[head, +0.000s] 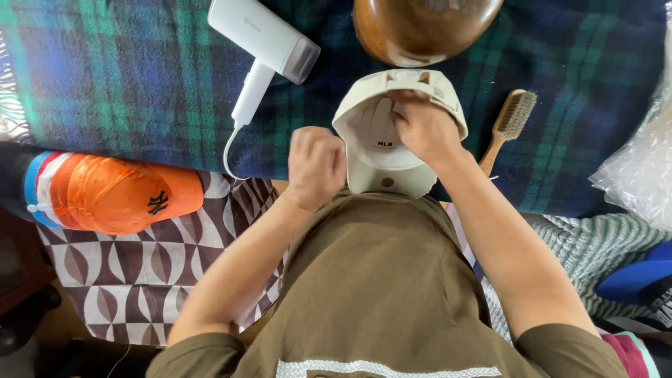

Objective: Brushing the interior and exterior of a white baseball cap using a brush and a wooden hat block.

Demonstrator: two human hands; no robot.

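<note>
A cream baseball cap (381, 157) lies upside down on the dark plaid blanket (126, 77), its brim toward my body. My right hand (423, 126) reaches into the cap's open crown and grips the inside lining. My left hand (315, 164) is curled at the cap's left rim, fingers closed against its edge. Whether it pinches the fabric is hard to see.
A white handheld steamer (269, 42) with a cord lies to the upper left. A brown wooden head form (420, 24) sits above the cap. A wooden brush (511, 119) lies right of it. An orange cap (119, 192) rests at left; clear plastic wrap (640, 168) at right.
</note>
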